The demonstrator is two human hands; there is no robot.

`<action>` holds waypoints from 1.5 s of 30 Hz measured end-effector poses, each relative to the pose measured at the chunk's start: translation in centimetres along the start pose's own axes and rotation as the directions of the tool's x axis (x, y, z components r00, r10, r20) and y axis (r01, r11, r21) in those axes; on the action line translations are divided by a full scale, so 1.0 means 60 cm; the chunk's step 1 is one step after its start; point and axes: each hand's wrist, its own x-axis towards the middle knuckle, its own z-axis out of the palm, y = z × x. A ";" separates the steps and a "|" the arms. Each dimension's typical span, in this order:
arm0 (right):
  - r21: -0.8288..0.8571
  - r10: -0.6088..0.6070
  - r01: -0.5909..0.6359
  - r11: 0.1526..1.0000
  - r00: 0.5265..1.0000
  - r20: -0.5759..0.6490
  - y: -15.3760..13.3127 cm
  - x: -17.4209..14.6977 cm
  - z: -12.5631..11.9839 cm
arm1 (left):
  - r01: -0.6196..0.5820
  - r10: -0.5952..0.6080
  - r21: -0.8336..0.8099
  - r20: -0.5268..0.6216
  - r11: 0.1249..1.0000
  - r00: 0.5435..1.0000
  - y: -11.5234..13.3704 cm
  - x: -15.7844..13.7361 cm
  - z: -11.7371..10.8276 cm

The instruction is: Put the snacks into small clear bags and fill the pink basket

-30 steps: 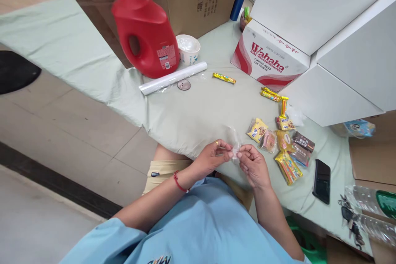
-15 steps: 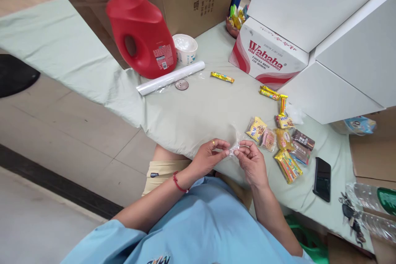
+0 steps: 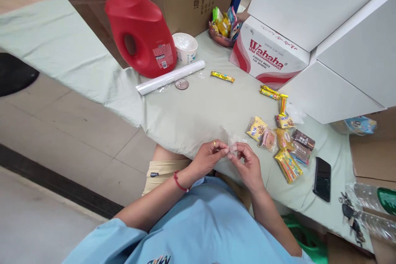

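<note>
Near the table's front edge, my left hand (image 3: 210, 156) and my right hand (image 3: 248, 165) meet with their fingertips almost touching. Both pinch a thin clear plastic bag (image 3: 232, 138), crumpled between thumbs and fingers, its loose part standing up behind them. My fingers hide its gathered part. Just right of my right hand lie a yellow snack packet (image 3: 256, 128) and a clear-wrapped pinkish snack (image 3: 267, 139). Beyond these are several more packets, among them a dark brown cocoa packet (image 3: 303, 139) and yellow striped packets (image 3: 288, 166).
A red detergent jug (image 3: 145, 29), white paper cup (image 3: 186, 49), white roll (image 3: 171, 77) and round clear lid (image 3: 181, 84) stand back left. A snack bowl (image 3: 221, 40) touches the Wahaha box (image 3: 269, 55); what looks like another person's hand (image 3: 243, 15) is behind. A phone (image 3: 322, 179) lies right.
The snack bowl has slid left, out from behind the Wahaha box, and a hand-like shape now shows beside it. My right hand has shifted slightly left; the plastic's loose part now leans left.
</note>
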 end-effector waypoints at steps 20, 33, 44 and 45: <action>0.415 0.365 -0.270 0.869 0.916 -0.167 0.022 0.024 -0.032 | -0.065 -0.080 -0.292 -0.460 0.954 0.884 0.010 0.028 -0.054; -0.330 -0.186 0.059 0.942 0.911 -0.369 0.044 0.013 -0.082 | -0.040 0.369 0.488 -0.602 0.872 0.708 0.004 0.052 -0.103; -0.541 -0.486 0.505 0.672 0.853 0.193 0.050 -0.013 0.036 | -0.027 0.356 0.515 -0.553 0.857 0.754 -0.006 0.066 -0.093; -0.523 -0.475 0.480 0.704 0.866 0.156 0.053 -0.010 0.039 | -0.026 0.363 0.526 -0.551 0.850 0.752 -0.006 0.065 -0.095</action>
